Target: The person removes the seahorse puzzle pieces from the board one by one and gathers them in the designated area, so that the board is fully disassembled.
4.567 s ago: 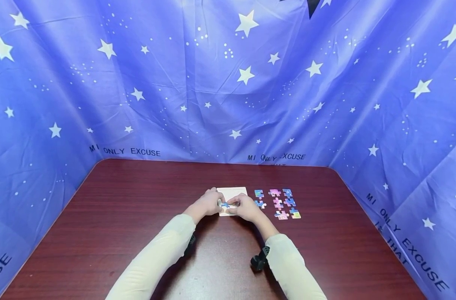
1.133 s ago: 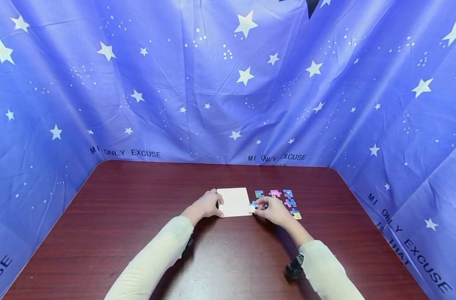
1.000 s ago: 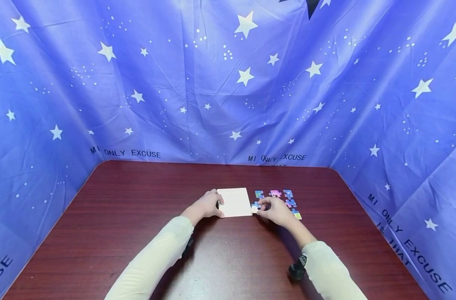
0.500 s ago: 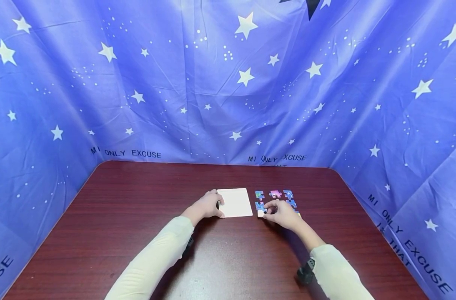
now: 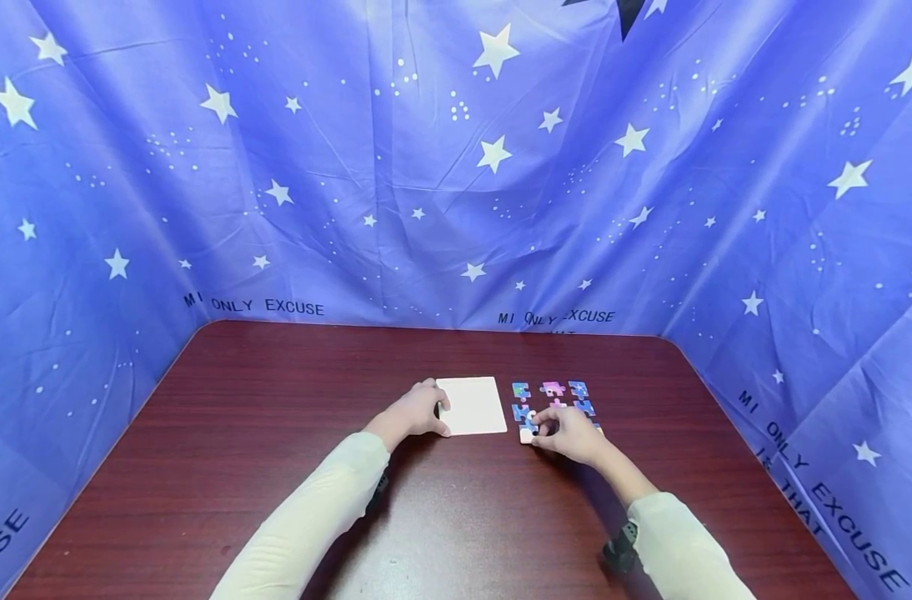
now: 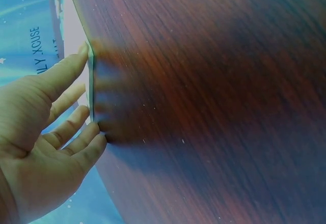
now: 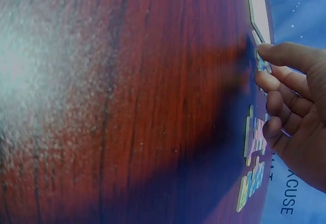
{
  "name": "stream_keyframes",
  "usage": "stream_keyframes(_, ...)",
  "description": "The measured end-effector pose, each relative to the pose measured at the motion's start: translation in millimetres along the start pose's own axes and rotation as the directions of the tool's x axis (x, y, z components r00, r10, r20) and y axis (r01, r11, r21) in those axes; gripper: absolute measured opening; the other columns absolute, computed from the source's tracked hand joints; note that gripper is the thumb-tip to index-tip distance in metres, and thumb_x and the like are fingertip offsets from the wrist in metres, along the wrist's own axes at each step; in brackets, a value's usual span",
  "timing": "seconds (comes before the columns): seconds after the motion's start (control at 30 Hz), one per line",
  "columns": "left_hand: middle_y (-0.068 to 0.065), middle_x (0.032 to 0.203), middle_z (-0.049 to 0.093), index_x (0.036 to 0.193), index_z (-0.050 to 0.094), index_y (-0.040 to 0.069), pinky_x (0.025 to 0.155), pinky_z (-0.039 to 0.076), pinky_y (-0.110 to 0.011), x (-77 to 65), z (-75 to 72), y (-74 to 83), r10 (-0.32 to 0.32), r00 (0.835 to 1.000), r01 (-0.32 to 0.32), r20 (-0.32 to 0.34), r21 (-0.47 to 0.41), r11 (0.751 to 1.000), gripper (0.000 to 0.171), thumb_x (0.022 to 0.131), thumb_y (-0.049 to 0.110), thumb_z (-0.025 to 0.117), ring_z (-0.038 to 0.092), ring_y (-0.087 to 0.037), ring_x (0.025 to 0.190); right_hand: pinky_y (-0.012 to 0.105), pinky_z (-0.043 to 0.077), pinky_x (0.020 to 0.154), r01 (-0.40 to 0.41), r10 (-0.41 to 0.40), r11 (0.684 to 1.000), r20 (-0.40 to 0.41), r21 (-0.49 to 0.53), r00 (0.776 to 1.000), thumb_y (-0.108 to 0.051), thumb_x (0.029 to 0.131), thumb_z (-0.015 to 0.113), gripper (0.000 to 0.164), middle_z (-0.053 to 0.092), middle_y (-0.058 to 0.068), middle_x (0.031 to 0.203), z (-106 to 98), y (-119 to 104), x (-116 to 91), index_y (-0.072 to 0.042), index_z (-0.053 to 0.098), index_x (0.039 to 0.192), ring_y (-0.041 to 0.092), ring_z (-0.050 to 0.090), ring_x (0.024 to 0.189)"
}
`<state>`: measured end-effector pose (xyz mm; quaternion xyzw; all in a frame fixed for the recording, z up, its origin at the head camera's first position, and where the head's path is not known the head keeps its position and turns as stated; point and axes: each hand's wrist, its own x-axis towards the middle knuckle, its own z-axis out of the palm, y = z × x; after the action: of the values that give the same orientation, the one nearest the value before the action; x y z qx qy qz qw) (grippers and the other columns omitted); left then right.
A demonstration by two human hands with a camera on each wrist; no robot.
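Note:
A white square puzzle board (image 5: 473, 407) lies on the table with its top bare. My left hand (image 5: 418, 408) holds its left edge, the thumb at the near corner and the fingers farther along, as the left wrist view shows at the board's side (image 6: 91, 84). Right of the board, my right hand (image 5: 571, 433) pinches a blue-and-white jigsaw piece (image 5: 528, 435) between thumb and fingers. That piece sits at the near end of a column, just below a blue piece (image 5: 520, 412) and a blue-green piece (image 5: 521, 390). The right hand covers part of the other pieces.
Beyond the right hand lie a pink piece (image 5: 553, 388) and blue pieces (image 5: 578, 389); in the right wrist view, more pieces (image 7: 249, 183) lie beneath the fingers. The dark red wooden table (image 5: 291, 400) ends at a blue star-printed curtain (image 5: 426, 167).
Earlier both hands were over the board with a blue piece on it. The right hand has since carried that piece right, off the board and slightly nearer me. The left hand stays put.

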<state>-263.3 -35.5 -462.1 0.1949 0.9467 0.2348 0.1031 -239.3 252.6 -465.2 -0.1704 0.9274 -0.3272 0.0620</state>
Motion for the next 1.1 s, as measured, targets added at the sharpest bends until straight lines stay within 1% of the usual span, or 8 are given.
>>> stream_keyframes(0.13,-0.013,0.121,0.050,0.097,0.065,0.007,0.098,0.042,-0.036,-0.8,-1.6,1.6,0.000,1.000,0.000,-0.003,-0.011,1.000,0.036,0.070,0.024,0.082,0.046,-0.032,0.114,0.019,0.042,0.056,0.015,-0.015,1.000,0.018,-0.006,1.000,-0.011,0.074,0.074,0.025,0.060,-0.001,0.070,-1.0,0.3,-1.1,0.000,0.067,0.095,0.004,0.049,0.056)
stream_keyframes(0.27,-0.014,0.121,0.050,0.096,0.065,0.006,0.098,0.042,-0.037,-1.8,-2.2,2.6,0.008,1.000,-0.009,-0.011,-0.012,1.000,0.036,0.069,0.023,0.082,0.046,-0.033,0.114,0.020,0.041,0.055,0.021,-0.020,1.000,0.035,-0.010,0.999,-0.011,0.075,0.074,0.025,0.058,-0.001,0.069,-1.2,1.2,-2.1,0.000,0.066,0.095,0.005,0.048,0.056)
stream_keyframes(0.53,-0.015,0.123,0.050,0.096,0.066,0.007,0.101,0.041,-0.037,-1.4,-1.2,1.6,0.007,1.000,-0.007,-0.014,-0.008,1.000,0.036,0.069,0.024,0.082,0.044,-0.035,0.121,0.020,0.040,0.052,0.015,-0.015,1.000,0.063,0.003,0.998,-0.009,0.075,0.073,0.025,0.056,-0.002,0.067,-1.1,2.5,-2.8,0.002,0.066,0.096,0.006,0.047,0.054)
stream_keyframes(0.8,-0.014,0.124,0.050,0.096,0.065,0.007,0.101,0.041,-0.038,-2.8,-0.9,2.1,-0.004,1.000,0.004,-0.009,-0.009,1.000,0.036,0.069,0.025,0.082,0.045,-0.034,0.120,0.019,0.039,0.054,0.017,-0.016,1.000,0.059,-0.021,0.998,-0.010,0.075,0.073,0.023,0.054,-0.003,0.065,-0.1,3.6,-3.2,0.000,0.067,0.094,0.003,0.046,0.055)
stream_keyframes(0.93,-0.016,0.125,0.049,0.096,0.065,0.006,0.102,0.040,-0.038,-3.2,-0.8,2.7,-0.003,1.000,0.003,-0.010,-0.008,1.000,0.036,0.070,0.024,0.082,0.043,-0.035,0.123,0.019,0.039,0.055,0.001,0.000,1.000,0.059,-0.026,0.998,-0.010,0.075,0.073,0.023,0.054,-0.003,0.066,0.6,2.2,-3.0,-0.001,0.067,0.095,0.004,0.046,0.058)
stream_keyframes(1.1,-0.017,0.126,0.048,0.096,0.065,0.006,0.102,0.040,-0.039,-2.8,0.3,2.2,-0.003,1.000,0.003,-0.012,-0.013,1.000,0.035,0.070,0.022,0.082,0.042,-0.035,0.124,0.019,0.038,0.055,0.004,-0.002,1.000,0.063,-0.026,0.998,-0.010,0.075,0.073,0.023,0.054,-0.002,0.066,1.2,1.0,-3.2,0.000,0.067,0.095,0.005,0.046,0.060)
